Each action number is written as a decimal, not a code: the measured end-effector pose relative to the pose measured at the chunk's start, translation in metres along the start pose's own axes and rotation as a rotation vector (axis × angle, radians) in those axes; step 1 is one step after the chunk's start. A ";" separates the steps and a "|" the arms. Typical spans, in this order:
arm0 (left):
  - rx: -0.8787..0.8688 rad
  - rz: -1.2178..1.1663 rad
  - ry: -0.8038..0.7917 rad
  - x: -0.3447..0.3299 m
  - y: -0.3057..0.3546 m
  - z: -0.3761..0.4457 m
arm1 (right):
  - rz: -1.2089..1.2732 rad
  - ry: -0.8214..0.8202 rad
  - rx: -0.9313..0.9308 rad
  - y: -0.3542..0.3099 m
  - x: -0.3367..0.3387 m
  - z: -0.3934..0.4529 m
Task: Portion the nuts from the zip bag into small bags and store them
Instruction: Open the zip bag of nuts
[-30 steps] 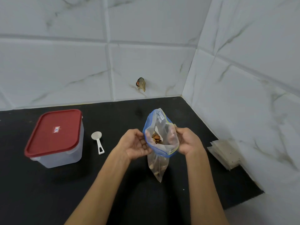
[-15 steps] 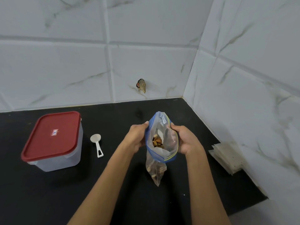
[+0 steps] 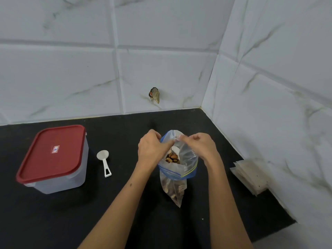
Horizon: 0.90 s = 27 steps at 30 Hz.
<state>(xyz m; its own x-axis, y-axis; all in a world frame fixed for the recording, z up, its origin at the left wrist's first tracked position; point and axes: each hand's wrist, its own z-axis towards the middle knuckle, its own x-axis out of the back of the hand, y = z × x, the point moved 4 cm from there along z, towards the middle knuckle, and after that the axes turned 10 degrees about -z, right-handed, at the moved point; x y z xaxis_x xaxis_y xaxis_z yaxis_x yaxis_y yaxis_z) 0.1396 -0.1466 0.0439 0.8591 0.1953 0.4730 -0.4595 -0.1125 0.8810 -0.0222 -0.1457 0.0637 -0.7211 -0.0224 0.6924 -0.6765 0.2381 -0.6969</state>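
The left hand (image 3: 152,150) and the right hand (image 3: 201,146) both pinch the far rim of the zip bag (image 3: 177,166) with their fingers, so its mouth stays wide and the nuts (image 3: 172,158) inside can be reached; the bag is held upright over the middle of the black bench (image 3: 125,203). The scoop (image 3: 104,162) and the red-lid box (image 3: 53,157) lie apart on the left, the small bags (image 3: 251,177) are stacked by the right wall, and bare bench lies between them for moving.
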 end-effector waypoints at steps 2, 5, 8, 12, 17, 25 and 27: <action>-0.030 0.036 0.019 0.001 0.003 0.003 | -0.159 0.023 0.040 -0.003 0.000 -0.001; -0.058 -0.033 0.060 0.010 0.000 0.005 | -0.203 0.182 0.023 0.004 0.007 0.003; -0.097 -0.062 -0.015 0.014 0.001 0.005 | -0.212 0.224 0.006 0.013 0.013 0.005; -0.065 0.068 -0.043 0.015 0.009 0.001 | -0.257 0.190 0.050 0.005 0.008 0.004; -0.136 0.197 -0.058 0.024 0.013 -0.005 | -0.266 0.376 0.011 0.005 0.016 -0.002; -0.038 0.347 -0.100 0.010 0.017 -0.036 | -0.373 0.081 -0.125 -0.007 0.001 -0.031; -0.056 0.371 -0.095 0.007 0.018 -0.042 | -0.418 0.091 -0.122 -0.008 -0.005 -0.038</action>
<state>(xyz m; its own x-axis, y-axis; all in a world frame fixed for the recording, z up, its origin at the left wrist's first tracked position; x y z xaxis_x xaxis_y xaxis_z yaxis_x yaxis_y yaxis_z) 0.1273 -0.1069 0.0636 0.6480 0.0597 0.7593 -0.7523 -0.1050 0.6504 -0.0078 -0.1103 0.0732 -0.3697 -0.0564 0.9275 -0.8807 0.3395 -0.3304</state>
